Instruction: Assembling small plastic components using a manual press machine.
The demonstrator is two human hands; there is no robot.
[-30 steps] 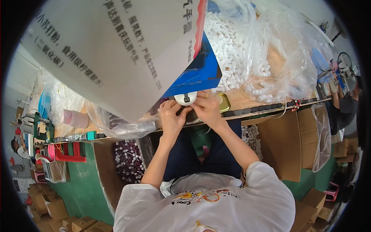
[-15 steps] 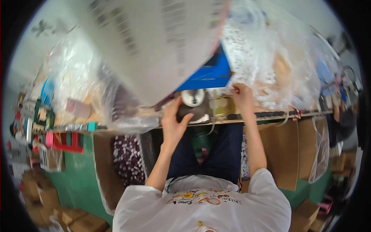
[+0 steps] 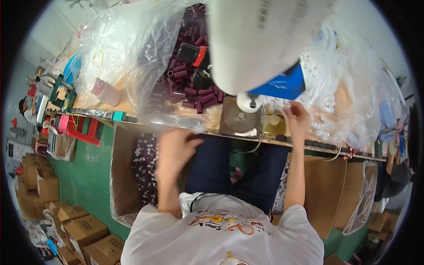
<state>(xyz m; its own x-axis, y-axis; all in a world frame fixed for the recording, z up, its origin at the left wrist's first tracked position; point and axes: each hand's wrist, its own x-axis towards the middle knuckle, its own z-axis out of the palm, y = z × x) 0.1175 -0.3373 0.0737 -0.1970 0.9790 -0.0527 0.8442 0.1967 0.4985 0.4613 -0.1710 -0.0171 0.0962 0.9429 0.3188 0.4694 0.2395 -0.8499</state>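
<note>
Head view: our left hand (image 3: 174, 148), too blurred for us to tell its grip, has swung from the press (image 3: 248, 103) toward the box (image 3: 120, 176), while our right hand (image 3: 299, 119), fingers narrowed, hold unclear, stays by the white pieces (image 3: 324, 99), leaving the press untended between them.

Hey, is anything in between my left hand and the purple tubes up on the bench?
Yes, partly: crumpled clear plastic lies along the front of the bench, between your left hand and the tubes. Toward its right end, the nearest tubes look uncovered.
</note>
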